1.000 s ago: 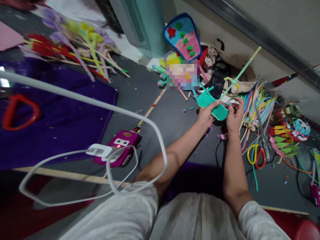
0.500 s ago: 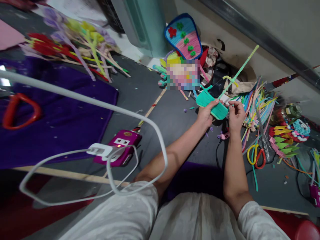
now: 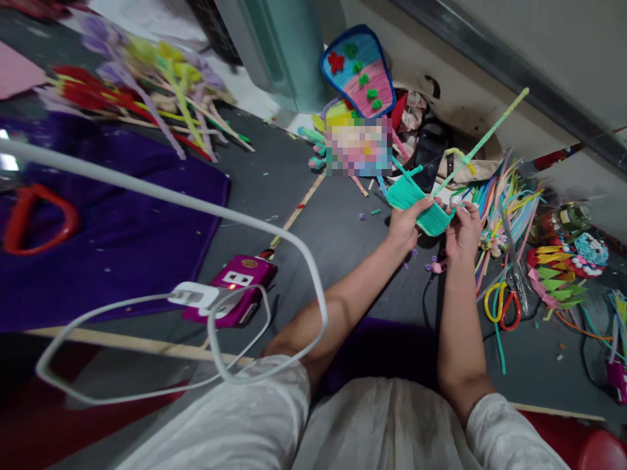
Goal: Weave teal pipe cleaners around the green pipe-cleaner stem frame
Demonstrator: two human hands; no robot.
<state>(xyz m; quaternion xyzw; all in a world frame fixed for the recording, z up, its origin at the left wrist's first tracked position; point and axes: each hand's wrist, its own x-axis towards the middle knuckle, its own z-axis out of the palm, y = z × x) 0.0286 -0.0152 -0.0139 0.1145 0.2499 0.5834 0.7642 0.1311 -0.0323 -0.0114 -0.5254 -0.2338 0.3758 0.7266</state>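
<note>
A flat teal panel of pipe cleaners laid side by side [image 3: 405, 194] is gripped in my left hand [image 3: 404, 230], thumb on top and fingers underneath. My right hand [image 3: 463, 232] is closed at the panel's right edge, fingertips pinching a teal pipe cleaner there; its exact end is hidden by the fingers. From the panel a long pale green pipe cleaner [image 3: 496, 133] slants up to the right, with a short yellow piece [image 3: 458, 154] bent across it. A thin teal strip [image 3: 404, 168] sticks out at the panel's far left.
Loose pipe cleaners [image 3: 509, 199] lie right of my hands, with scissors [image 3: 510, 310] nearer me. A finished pink-and-blue panel [image 3: 360, 72] leans at the back. A white cable [image 3: 294, 235] loops across the left foreground, above a purple power strip [image 3: 235, 287].
The panel and its long pipe cleaner have shifted slightly right. My right hand has turned, and its fingers have moved against the panel's right edge.
</note>
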